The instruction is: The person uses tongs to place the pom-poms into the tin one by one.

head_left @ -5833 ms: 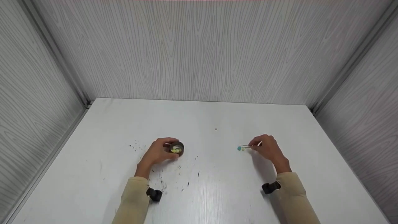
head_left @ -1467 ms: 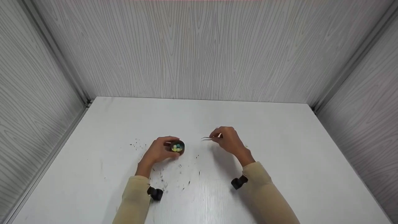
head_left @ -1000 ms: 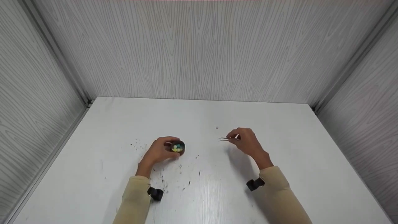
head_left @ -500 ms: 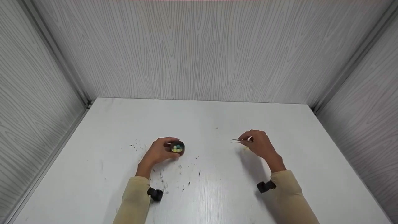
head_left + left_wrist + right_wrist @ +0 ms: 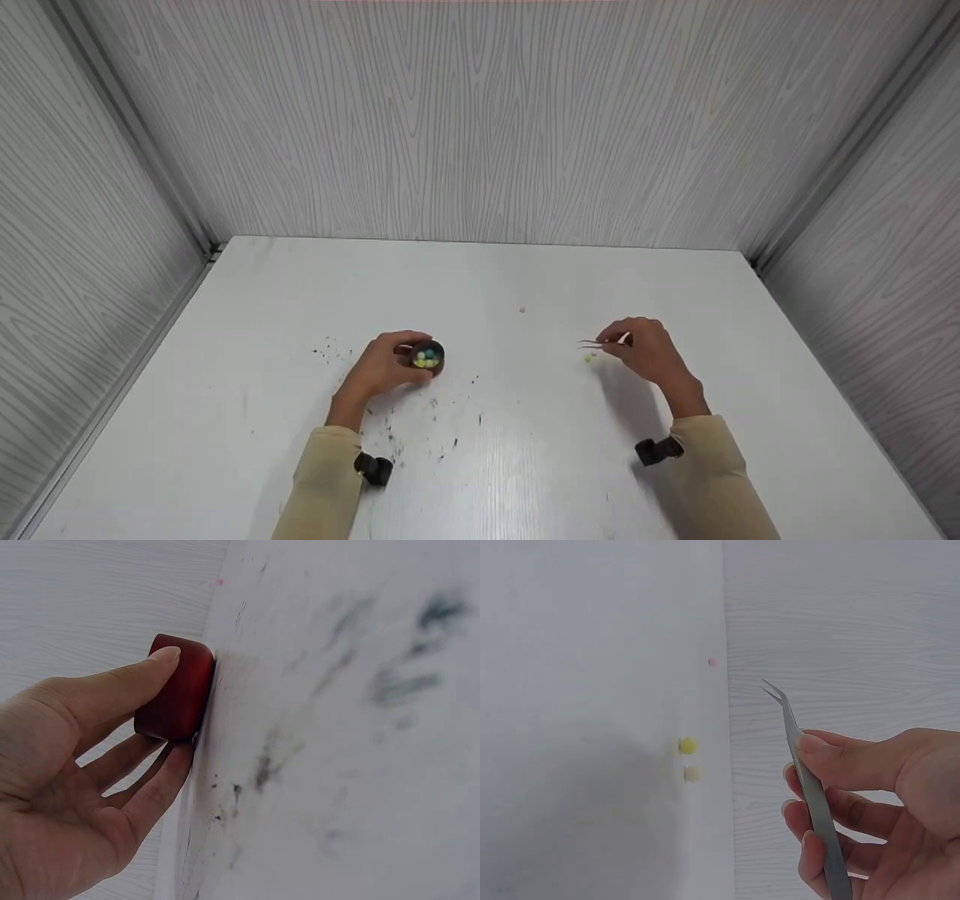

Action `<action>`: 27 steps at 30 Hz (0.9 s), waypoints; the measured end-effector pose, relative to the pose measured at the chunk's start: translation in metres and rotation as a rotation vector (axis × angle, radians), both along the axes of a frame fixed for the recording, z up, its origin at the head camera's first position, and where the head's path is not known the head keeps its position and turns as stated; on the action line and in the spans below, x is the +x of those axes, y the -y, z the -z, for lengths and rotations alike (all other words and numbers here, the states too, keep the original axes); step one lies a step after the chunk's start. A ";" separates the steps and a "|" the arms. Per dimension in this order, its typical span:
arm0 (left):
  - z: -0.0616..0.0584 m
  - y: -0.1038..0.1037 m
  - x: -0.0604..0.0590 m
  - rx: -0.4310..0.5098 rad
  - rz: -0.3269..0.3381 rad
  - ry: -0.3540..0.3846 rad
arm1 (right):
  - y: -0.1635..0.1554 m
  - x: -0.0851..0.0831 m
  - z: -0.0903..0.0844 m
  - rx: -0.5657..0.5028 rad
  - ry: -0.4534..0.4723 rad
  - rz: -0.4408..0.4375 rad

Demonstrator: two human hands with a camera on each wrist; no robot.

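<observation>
Left of centre in the head view, a person's left hand (image 5: pixel 385 367) holds a small round cup (image 5: pixel 178 694), thumb and fingers curved around its sides. The head view shows teal, yellow and whitish balls (image 5: pixel 429 363) inside; the left wrist view shows its dark red outer wall. Right of centre, the right hand (image 5: pixel 646 352) pinches curved-tip tweezers (image 5: pixel 815 802), their tips slightly parted. The right wrist view, left of the tweezers, distinguishes a yellow ball (image 5: pixel 689 745), a pale ball (image 5: pixel 693 774) just below it, and a pink ball (image 5: pixel 712 661) higher up.
</observation>
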State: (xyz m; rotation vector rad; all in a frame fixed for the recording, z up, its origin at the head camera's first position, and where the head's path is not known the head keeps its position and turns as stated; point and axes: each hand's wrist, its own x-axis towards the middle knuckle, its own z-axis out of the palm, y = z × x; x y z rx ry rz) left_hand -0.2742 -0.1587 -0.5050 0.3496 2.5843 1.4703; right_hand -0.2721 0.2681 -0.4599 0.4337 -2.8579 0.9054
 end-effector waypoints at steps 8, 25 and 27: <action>0.000 0.001 0.000 -0.003 0.011 -0.011 | -0.009 -0.003 0.002 0.028 0.062 0.007; -0.001 -0.001 0.001 -0.004 -0.016 0.021 | -0.021 -0.008 0.015 0.052 0.091 0.019; -0.001 -0.001 0.000 -0.002 -0.022 0.029 | -0.021 -0.008 0.016 0.051 0.095 0.024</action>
